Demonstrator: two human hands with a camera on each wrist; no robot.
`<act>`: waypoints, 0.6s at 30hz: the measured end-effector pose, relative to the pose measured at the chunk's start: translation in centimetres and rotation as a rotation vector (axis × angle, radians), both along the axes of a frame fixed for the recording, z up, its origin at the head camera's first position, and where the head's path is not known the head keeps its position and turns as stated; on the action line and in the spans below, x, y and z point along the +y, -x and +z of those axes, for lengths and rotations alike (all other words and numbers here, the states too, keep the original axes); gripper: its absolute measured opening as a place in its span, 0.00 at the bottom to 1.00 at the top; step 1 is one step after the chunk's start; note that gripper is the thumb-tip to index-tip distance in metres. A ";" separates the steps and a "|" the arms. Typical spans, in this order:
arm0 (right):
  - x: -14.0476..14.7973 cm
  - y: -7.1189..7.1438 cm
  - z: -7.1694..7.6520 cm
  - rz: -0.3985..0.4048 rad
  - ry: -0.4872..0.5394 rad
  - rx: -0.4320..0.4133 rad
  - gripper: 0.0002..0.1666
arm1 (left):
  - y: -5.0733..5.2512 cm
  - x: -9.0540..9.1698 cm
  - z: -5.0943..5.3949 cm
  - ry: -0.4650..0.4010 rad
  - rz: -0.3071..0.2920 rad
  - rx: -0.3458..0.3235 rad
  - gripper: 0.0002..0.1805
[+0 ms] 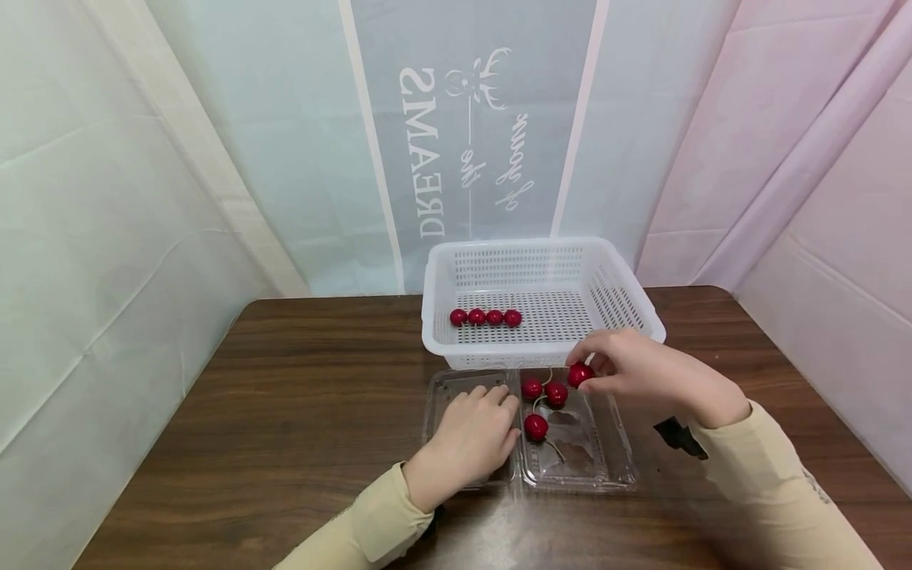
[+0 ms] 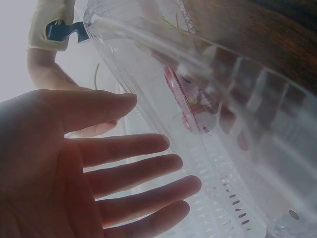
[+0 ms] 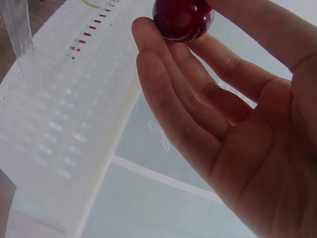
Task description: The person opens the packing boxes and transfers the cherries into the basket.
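Between its thumb and fingers my right hand (image 1: 627, 368) pinches a dark red cherry (image 1: 580, 374), above the back right part of a clear plastic clamshell box (image 1: 591, 481). The right wrist view shows that glossy cherry (image 3: 181, 20) at the fingertips. Three more cherries lie in the box's right half, such as the front one (image 1: 536, 427) with its stem. My left hand (image 1: 473, 431) is over the box's left half, fingers extended in the left wrist view (image 2: 124, 163); whether they touch the plastic I cannot tell.
A white perforated basket (image 1: 545, 351) stands right behind the box. Inside it, several cherries (image 1: 495, 317) form a row at the left. Everything stands on a dark wooden table (image 1: 321, 396), with hanging cloth (image 1: 321, 158) behind and at both sides.
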State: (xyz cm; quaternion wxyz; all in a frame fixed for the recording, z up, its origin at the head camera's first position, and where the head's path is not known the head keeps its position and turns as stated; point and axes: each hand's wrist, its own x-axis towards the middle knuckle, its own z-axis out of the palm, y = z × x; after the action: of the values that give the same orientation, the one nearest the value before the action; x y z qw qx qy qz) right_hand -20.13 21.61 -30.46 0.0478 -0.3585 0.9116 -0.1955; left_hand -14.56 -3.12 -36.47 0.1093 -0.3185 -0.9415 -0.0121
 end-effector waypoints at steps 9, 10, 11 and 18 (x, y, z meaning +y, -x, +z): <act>0.1 0.7 1.4 0.019 -0.004 0.044 0.12 | 0.0 -0.1 0.2 -0.003 0.002 -0.003 0.16; 0.1 0.8 1.5 0.021 -0.004 0.050 0.12 | 0.0 -0.1 0.2 -0.002 0.003 -0.002 0.15; 0.1 0.8 1.7 0.022 -0.003 0.051 0.12 | 0.0 -0.1 0.2 -0.001 0.005 0.000 0.15; 0.1 1.4 2.7 -0.020 -0.026 0.013 0.11 | 0.0 0.0 0.3 0.004 0.010 0.012 0.15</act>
State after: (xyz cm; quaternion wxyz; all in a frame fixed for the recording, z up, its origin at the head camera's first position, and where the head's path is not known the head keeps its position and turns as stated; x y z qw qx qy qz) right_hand -21.55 21.73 -27.77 0.0447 -0.3499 0.9179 -0.1818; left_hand -14.59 -3.15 -36.13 0.1144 -0.3144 -0.9424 -0.0076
